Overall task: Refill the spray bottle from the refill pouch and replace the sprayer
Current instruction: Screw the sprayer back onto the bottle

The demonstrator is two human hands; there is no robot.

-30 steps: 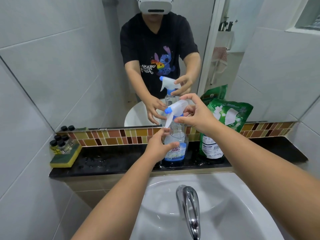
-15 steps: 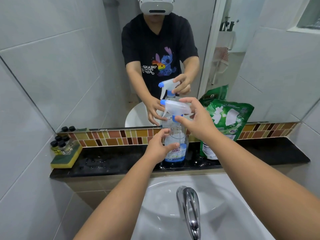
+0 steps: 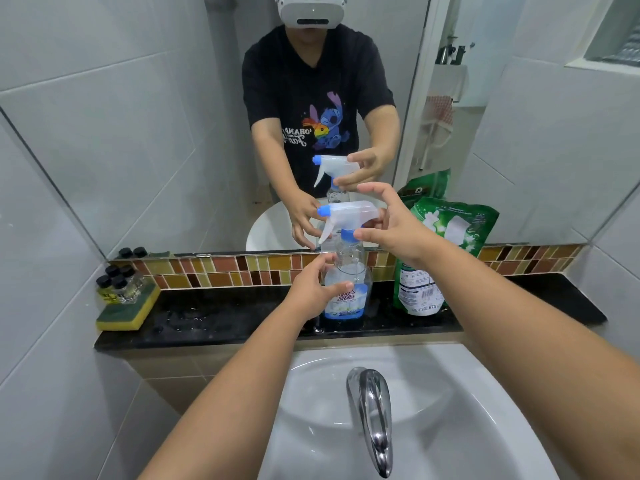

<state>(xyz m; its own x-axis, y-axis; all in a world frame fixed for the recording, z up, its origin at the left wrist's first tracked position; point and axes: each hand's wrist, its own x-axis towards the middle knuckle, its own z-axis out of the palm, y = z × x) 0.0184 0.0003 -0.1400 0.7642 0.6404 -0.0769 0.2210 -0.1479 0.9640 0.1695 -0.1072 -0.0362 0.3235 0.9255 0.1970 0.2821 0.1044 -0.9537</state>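
A clear spray bottle [image 3: 349,289] with a blue label stands on the black ledge [image 3: 221,320] behind the sink. My left hand [image 3: 311,289] grips its body from the left. The white sprayer [image 3: 346,214] with a blue nozzle sits upright on the bottle's neck, its blue collar at the mouth. My right hand [image 3: 394,226] holds the collar between thumb and fingertips, the other fingers spread. The green refill pouch [image 3: 443,237] stands upright on the ledge just right of the bottle, partly hidden by my right wrist.
A yellow-green sponge [image 3: 128,310] carrying several small black-capped bottles [image 3: 117,280] sits at the ledge's left end. A chrome tap [image 3: 372,410] rises over the white sink [image 3: 467,427] below. The mirror [image 3: 173,133] behind reflects the person and the bottle.
My right hand has turned the sprayer from tilted nozzle-down to upright on the bottle's neck. Its fingers have spread wider. My left hand has stayed on the bottle.
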